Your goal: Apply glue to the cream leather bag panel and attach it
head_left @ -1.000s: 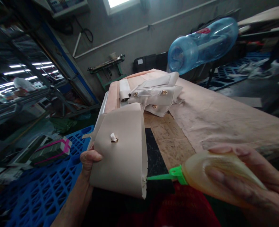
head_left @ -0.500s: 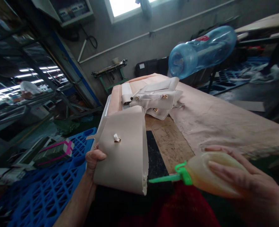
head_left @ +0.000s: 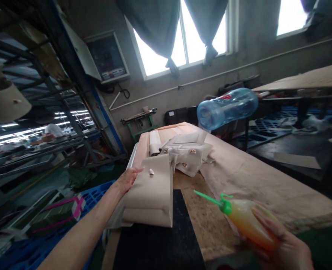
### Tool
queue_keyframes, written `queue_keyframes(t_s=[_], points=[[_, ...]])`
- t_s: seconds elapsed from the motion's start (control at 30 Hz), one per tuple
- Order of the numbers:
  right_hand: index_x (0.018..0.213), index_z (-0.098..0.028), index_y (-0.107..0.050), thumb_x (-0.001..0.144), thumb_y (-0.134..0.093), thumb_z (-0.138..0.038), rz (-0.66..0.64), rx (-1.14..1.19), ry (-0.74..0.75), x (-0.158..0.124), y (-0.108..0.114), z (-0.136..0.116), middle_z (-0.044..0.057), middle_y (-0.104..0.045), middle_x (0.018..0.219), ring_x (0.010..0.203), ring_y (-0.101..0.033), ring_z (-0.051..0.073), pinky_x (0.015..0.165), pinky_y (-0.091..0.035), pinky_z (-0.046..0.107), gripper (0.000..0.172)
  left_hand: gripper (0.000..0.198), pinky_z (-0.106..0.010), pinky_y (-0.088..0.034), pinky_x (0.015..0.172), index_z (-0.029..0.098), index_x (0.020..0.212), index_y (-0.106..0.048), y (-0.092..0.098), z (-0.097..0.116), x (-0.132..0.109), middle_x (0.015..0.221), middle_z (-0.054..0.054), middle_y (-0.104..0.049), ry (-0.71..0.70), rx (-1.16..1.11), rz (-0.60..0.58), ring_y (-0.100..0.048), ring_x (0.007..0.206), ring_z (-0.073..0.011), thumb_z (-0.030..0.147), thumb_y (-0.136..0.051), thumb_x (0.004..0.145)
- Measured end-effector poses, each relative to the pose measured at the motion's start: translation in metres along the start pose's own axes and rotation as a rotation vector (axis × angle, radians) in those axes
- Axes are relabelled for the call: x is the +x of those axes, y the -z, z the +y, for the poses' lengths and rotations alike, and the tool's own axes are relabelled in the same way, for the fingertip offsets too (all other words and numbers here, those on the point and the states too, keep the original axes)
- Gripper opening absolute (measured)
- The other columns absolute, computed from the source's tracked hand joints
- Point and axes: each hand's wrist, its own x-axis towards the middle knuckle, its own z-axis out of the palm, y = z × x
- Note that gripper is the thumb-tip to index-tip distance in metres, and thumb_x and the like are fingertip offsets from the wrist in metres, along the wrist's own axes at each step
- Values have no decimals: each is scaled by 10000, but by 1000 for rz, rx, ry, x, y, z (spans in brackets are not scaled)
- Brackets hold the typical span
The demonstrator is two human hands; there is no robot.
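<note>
Resting flat with fingers spread, the left hand (head_left: 128, 178) presses the folded beige piece (head_left: 151, 191) on the desk (head_left: 247, 180); at near right, the right hand (head_left: 284, 249) grips a glue bottle (head_left: 246, 219).

My workbench (head_left: 256, 187) runs away from me under a stained, peach-coloured cover. A black mat (head_left: 160, 240) lies at its near end, with a folded beige leather panel (head_left: 151, 191) across the mat's far edge. Farther along sits a heap of beige bag pieces (head_left: 187, 153) with brass snaps.
</note>
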Motion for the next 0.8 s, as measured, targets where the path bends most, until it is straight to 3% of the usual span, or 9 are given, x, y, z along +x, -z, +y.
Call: queue_keyframes(t_s=[0.1,0.2,0.37,0.47,0.57,0.67,0.73,0.8], points=[[962,-237,-578,438,-821,-319,-9,28,39,-1,-3,1,-8,-628,668,374,-533,155,234,-250,135,583,244,-371,-559,574,1,947,-640,-13,14,15,709,-178,-699,68,68,13,-676,587,-281,166,-612,769],[977,-215,-572,389,-833,-329,-9,44,55,0,-1,2,-13,-607,639,353,-515,149,226,-222,131,654,237,-373,-567,594,-8,974,-629,-21,37,9,716,-178,-703,46,102,10,-684,603,-276,67,-547,764],[983,-216,-580,384,-838,-322,-22,54,67,3,4,5,-18,-612,685,381,-536,139,241,-250,133,661,421,-349,-568,560,-32,1023,-616,-26,91,-31,687,-169,-699,-140,78,22,-673,570,-254,-55,-476,626],[975,-222,-575,409,-829,-327,-35,44,79,3,3,6,-24,-615,667,363,-523,132,237,-228,126,629,362,-351,-572,527,-15,979,-631,-27,103,-63,670,-151,-697,-279,20,76,-662,551,-245,-36,-501,641],[965,-230,-566,380,-834,-322,-41,24,62,1,2,4,-35,-611,662,360,-519,137,225,-223,133,649,294,-365,-588,555,54,943,-652,-24,75,-93,728,-102,-715,-438,-45,122,-667,596,-226,5,-544,675],[961,-238,-572,356,-847,-325,-37,-7,43,-1,4,1,-41,-608,696,390,-535,136,222,-235,134,669,371,-295,-584,580,102,885,-676,-10,10,-119,807,-72,-726,-657,-134,229,-668,671,-205,-20,-682,534],[971,-249,-578,365,-846,-339,-41,-43,36,-4,5,-1,-42,-607,710,389,-530,131,220,-221,130,669,432,-290,-582,581,122,854,-689,2,-40,-132,806,-74,-726,-624,-138,317,-663,689,-217,36,-813,449],[975,-261,-589,381,-848,-355,-37,-85,43,-9,4,-5,-45,-612,740,428,-549,125,262,-318,135,655,462,-347,-586,615,138,847,-688,12,-81,-142,831,-82,-721,-573,-151,372,-663,744,-261,129,-874,424]])
